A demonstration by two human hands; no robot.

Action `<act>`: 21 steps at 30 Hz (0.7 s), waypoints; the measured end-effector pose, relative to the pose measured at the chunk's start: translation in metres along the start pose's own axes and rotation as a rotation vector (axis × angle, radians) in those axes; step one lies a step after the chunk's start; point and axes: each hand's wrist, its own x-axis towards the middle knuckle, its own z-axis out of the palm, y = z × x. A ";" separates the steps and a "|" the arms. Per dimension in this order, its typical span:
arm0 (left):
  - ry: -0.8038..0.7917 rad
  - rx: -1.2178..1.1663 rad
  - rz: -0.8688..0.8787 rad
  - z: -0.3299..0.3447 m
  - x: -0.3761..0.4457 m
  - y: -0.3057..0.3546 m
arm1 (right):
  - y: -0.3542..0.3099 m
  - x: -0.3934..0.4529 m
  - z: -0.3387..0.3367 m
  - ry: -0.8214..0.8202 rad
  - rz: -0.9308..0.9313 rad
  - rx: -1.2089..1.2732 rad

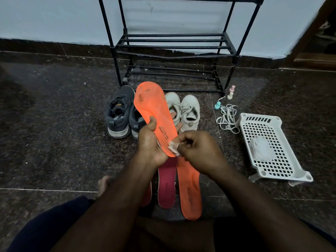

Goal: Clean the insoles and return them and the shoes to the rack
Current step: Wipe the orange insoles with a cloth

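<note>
My left hand [149, 142] grips the heel end of an orange insole [151, 106] and holds it upright over the floor. My right hand [196, 148] pinches a small white wipe [172, 148] against the insole's heel edge. On the floor below lie a second orange insole [190, 191] and a pink insole [166, 186], with another pinkish one partly hidden behind my left forearm. A pair of grey sneakers [118, 113] and a pair of white sneakers [187, 110] stand in front of the black metal shoe rack [172, 46].
A white perforated plastic basket [283, 160] with a pack of wipes [260, 148] in it sits at the right. White laces [228, 117] and small pastel bottles [231, 92] lie beside the rack's right leg. My bare foot [103, 184] rests on the dark stone floor.
</note>
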 end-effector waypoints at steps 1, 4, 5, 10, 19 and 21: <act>-0.007 0.027 0.000 0.000 -0.002 0.001 | 0.000 0.005 -0.006 0.039 0.006 0.100; -0.013 0.053 0.028 -0.002 0.000 -0.002 | -0.003 0.013 -0.026 0.116 0.070 0.407; -0.022 0.059 0.032 -0.003 0.001 -0.003 | -0.003 0.013 -0.029 0.110 0.102 0.509; -0.066 0.135 0.000 -0.001 -0.002 -0.008 | -0.001 0.012 -0.035 0.104 0.078 0.625; -0.074 0.178 0.006 -0.008 0.004 -0.007 | 0.009 0.019 -0.036 0.205 0.036 0.461; -0.050 0.178 0.000 -0.009 0.006 -0.008 | 0.017 0.022 -0.031 0.259 -0.051 0.233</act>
